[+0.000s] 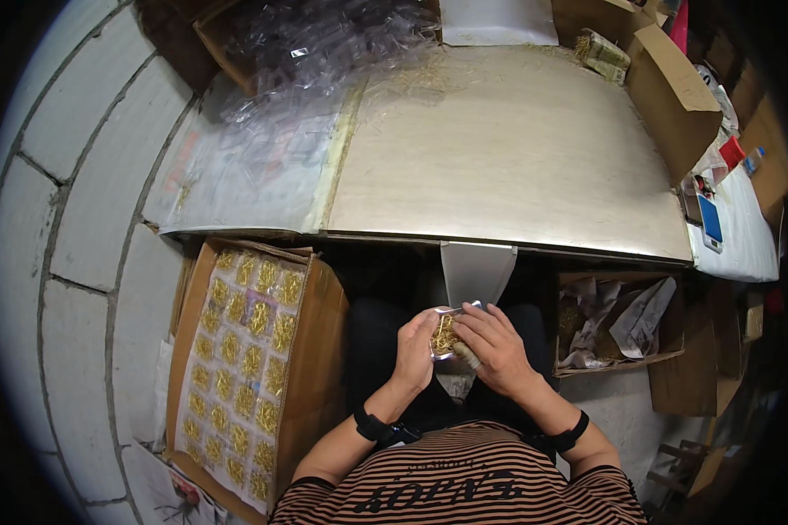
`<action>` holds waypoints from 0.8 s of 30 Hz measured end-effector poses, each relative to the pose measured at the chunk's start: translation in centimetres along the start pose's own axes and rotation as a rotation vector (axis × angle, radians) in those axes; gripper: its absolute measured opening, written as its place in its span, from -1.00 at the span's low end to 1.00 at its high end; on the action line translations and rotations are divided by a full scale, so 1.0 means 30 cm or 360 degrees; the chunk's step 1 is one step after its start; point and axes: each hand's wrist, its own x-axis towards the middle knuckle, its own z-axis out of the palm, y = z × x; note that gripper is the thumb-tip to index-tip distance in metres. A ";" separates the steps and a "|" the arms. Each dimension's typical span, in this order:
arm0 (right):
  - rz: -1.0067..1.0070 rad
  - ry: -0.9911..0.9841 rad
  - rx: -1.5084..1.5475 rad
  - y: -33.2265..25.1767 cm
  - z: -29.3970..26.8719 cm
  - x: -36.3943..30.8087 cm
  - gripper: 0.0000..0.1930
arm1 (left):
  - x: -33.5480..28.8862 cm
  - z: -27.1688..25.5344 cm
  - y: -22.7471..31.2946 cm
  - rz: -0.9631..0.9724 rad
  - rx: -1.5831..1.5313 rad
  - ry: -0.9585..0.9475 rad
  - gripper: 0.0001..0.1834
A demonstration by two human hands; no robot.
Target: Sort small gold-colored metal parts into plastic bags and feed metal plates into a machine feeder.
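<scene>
Above my lap, both hands hold a small clear plastic box (445,334) filled with thin gold-coloured metal pieces. My left hand (414,350) grips its left side, with the thumb along the edge. My right hand (494,346) closes over the right side, and its fingers lie across the upper edge and partly cover the box. Something pale wraps a finger of the right hand. To my left, an open carton (324,319) contains rows of similar clear boxes (252,360) full of gold pieces. The exact shape of the pieces is too small to tell.
Ahead stands a table with a metal top (508,157). Empty-looking clear boxes (315,52) are heaped at its far left, with gold pieces scattered beside them. A carton with crumpled paper (626,328) is at my right. A blue-screened device (710,219) lies at the table's right end.
</scene>
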 end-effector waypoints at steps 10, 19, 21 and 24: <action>0.0278 0.0023 0.0378 0.026 -0.055 0.009 -0.14 | -0.009 0.021 0.056 -0.0074 -0.0036 -0.0002 -0.68; 0.0286 -0.0100 0.0473 0.033 -0.013 0.011 -0.37 | -0.013 0.012 0.038 -0.0037 -0.0008 -0.0070 -0.74; 0.0345 -0.0068 0.0463 0.023 -0.020 0.011 -0.42 | -0.014 0.012 0.043 -0.0074 0.0025 -0.0099 -0.74; 0.0436 -0.0043 0.0496 0.000 -0.019 0.011 -0.47 | -0.010 0.005 0.032 -0.0038 0.0114 -0.0096 -0.74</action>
